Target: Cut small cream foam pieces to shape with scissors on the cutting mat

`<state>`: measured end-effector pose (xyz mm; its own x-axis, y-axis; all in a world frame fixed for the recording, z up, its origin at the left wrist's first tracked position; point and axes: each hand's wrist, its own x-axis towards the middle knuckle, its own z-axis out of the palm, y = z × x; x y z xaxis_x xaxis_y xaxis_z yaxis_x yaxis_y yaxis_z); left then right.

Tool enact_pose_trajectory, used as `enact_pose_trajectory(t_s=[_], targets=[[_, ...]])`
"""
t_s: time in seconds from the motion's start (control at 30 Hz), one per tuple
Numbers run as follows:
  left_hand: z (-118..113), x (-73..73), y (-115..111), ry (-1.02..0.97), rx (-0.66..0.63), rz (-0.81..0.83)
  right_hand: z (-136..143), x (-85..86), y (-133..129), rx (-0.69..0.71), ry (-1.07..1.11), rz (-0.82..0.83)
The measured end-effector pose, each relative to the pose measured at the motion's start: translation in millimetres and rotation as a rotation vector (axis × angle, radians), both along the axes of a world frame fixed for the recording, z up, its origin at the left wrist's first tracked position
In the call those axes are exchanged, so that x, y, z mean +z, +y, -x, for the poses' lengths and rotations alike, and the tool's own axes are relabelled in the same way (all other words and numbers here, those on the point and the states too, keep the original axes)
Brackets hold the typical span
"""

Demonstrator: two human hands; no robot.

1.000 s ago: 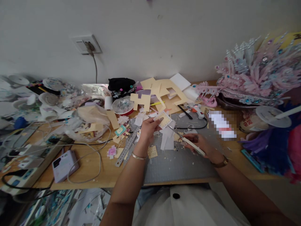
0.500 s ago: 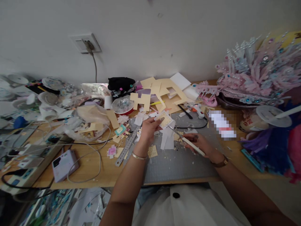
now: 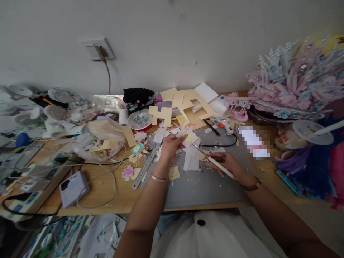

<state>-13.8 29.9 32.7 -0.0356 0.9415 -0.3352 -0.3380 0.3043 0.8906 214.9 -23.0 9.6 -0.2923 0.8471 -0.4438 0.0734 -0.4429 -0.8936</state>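
My left hand [image 3: 171, 145] pinches a small piece of white paper with a yellow patterned square [image 3: 189, 137] on it, thumb on top. In my right hand [image 3: 227, 165] is a pair of scissors [image 3: 220, 165] with a long pale handle, its metal blades reaching the lower edge of that paper. Whether the blades are parted is too small to tell. Below the hands lies a grey cutting mat [image 3: 206, 193] with white paper strips [image 3: 191, 160], a second yellow patterned square [image 3: 174, 172] and small scraps. A metal ruler [image 3: 145, 168] lies left of my left forearm.
Cut cream card sheets [image 3: 185, 104] pile up behind the mat, near a glue gun [image 3: 228, 127] and a black pen-like tool [image 3: 211, 127]. Pink decorated crowns [image 3: 292, 89] and a lidded drink cup [image 3: 295, 136] stand right. Left are a power strip [image 3: 40, 186], loose cables and a lilac box [image 3: 74, 189].
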Motion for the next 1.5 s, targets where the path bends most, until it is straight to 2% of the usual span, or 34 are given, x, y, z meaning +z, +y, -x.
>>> enact_pose_trajectory(t_s=[0.3,0.5,0.8,1.1,1.37,1.5], targets=[[4.1,-3.2,3.0,0.003,0.028,-0.011,-4.3,-8.2,1.8,0.008,-0.02,-0.039],[4.0,2.3,1.7,-0.01,0.032,-0.004,-3.6,-4.5,1.8,-0.002,-0.019,-0.061],[1.9,-1.7,0.8,0.016,0.01,-0.005,-3.0,-4.6,2.1,-0.028,0.007,0.049],[2.0,-2.5,1.1,0.022,-0.006,-0.005,-2.9,-5.7,0.7,0.004,-0.022,0.011],[1.2,-1.0,-0.1,0.01,-0.002,-0.009,0.2,1.5,-0.8,-0.023,-0.015,-0.004],[1.0,-0.6,0.1,0.02,-0.005,-0.008,-1.1,-1.8,0.0,-0.026,-0.013,-0.011]])
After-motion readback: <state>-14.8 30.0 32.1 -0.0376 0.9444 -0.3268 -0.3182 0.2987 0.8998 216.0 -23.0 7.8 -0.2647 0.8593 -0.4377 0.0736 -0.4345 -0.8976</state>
